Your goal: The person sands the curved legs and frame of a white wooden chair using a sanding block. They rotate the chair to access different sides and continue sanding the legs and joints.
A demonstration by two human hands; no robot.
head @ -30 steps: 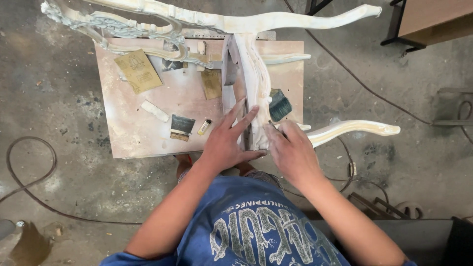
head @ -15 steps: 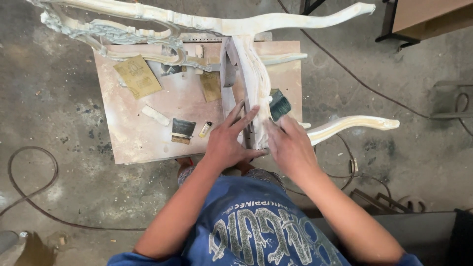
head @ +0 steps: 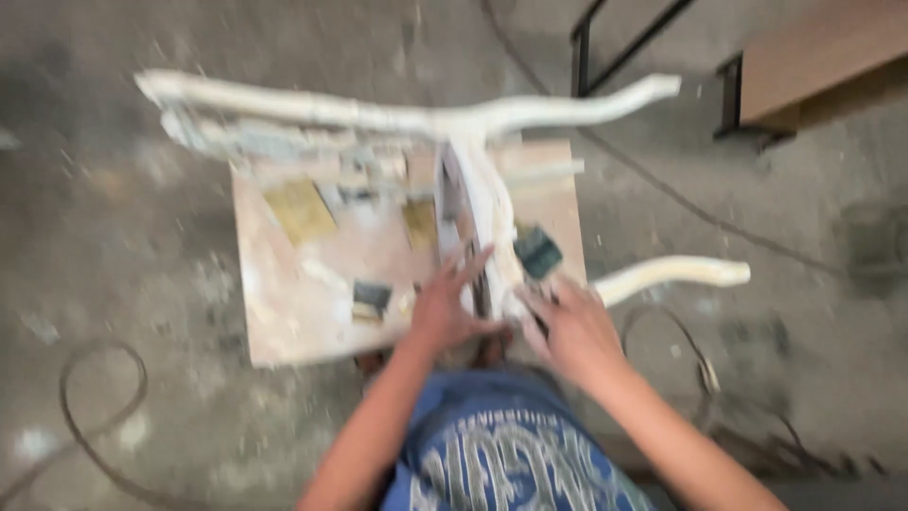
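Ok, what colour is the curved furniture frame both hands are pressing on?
Off-white, like filler or primer, on the frame; the head view shows it, though blurred.

left arm: bare, comes up from the bottom middle of the frame, angled up and to the right
left hand [head: 452, 308]: palm down, fingers spread and pointing up-right, laid flat
right arm: bare too, enters from the bottom right corner, angled up-left
right hand [head: 572, 326]: palm down, fingers loosely fanned, blurry so can't tell any grip
spacing: hands near each other, not touching
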